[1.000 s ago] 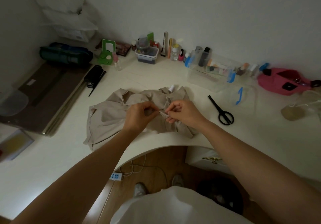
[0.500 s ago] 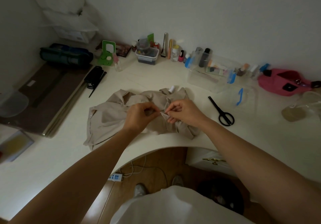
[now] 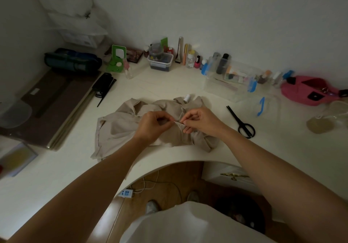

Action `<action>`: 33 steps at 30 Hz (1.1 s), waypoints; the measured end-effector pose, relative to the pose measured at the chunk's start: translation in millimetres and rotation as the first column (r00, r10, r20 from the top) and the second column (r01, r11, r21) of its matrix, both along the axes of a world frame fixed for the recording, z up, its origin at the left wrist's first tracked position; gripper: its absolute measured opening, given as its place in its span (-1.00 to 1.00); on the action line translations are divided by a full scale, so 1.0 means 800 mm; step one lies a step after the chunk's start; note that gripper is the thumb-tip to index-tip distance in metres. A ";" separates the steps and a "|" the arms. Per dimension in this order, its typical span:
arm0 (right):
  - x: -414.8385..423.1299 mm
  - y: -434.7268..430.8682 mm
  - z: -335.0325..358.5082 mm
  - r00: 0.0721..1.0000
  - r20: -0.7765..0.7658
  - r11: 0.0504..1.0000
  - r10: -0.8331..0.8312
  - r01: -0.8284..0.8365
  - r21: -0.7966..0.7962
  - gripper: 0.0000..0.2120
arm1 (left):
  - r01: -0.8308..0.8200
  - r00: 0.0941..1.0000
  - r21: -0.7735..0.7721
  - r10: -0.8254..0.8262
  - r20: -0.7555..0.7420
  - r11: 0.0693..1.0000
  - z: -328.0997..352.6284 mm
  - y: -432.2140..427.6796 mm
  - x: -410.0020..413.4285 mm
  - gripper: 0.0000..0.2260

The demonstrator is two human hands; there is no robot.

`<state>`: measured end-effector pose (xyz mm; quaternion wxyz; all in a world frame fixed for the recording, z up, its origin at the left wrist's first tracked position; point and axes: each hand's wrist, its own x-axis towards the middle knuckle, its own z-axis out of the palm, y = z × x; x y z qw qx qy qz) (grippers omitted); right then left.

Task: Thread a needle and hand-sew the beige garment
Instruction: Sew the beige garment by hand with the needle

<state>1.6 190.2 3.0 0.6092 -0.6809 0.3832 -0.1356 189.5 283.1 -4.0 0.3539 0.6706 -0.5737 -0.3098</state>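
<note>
The beige garment point(image 3: 120, 127) lies crumpled on the white desk point(image 3: 169, 84), near its curved front edge. My left hand point(image 3: 152, 124) and my right hand point(image 3: 199, 120) meet over the middle of the cloth, fingers curled. Between their fingertips they pinch a small pale piece point(image 3: 178, 123), a fold of fabric or a small packet; I cannot tell which. No needle or thread is clear enough to make out. A white thread spool point(image 3: 186, 98) stands just behind the garment.
Black scissors point(image 3: 242, 122) lie to the right of the garment. A clear organizer box point(image 3: 231, 84) and small bottles line the back wall. A pink pouch point(image 3: 308, 92) sits far right, a black comb point(image 3: 104, 88) and dark boards at the left.
Both hands stay pinched together over the garment; only slight finger movement shows.
</note>
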 end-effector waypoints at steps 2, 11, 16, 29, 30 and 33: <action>0.000 -0.001 0.000 1.000 0.000 1.000 0.007 -0.007 0.009 -0.93 | 0.004 1.000 0.004 -0.003 -0.020 1.000 0.002 0.000 0.000 -0.88; -0.001 -0.001 0.002 1.000 -0.001 0.999 0.023 -0.023 0.043 -0.89 | 0.022 0.995 0.018 -0.020 -0.100 1.000 0.005 -0.002 0.000 -0.90; 0.000 0.002 0.001 1.000 0.023 0.998 0.000 -0.001 0.064 -0.89 | 0.015 0.991 0.024 -0.012 -0.131 1.000 0.004 -0.003 -0.001 -0.92; 0.003 0.002 0.005 0.996 -0.060 0.996 -0.063 0.059 -0.066 -0.91 | -0.083 0.987 0.113 0.097 -0.125 0.990 -0.005 -0.012 0.004 -0.95; 0.003 0.002 0.006 0.996 -0.062 0.995 -0.069 0.064 -0.080 -0.91 | -0.093 0.987 0.110 0.106 -0.121 0.990 -0.005 -0.012 0.003 -0.95; 0.006 0.005 0.007 0.994 -0.066 0.989 -0.091 0.083 -0.124 -0.92 | -0.116 0.986 0.098 0.126 -0.105 0.988 -0.007 -0.012 0.001 -0.95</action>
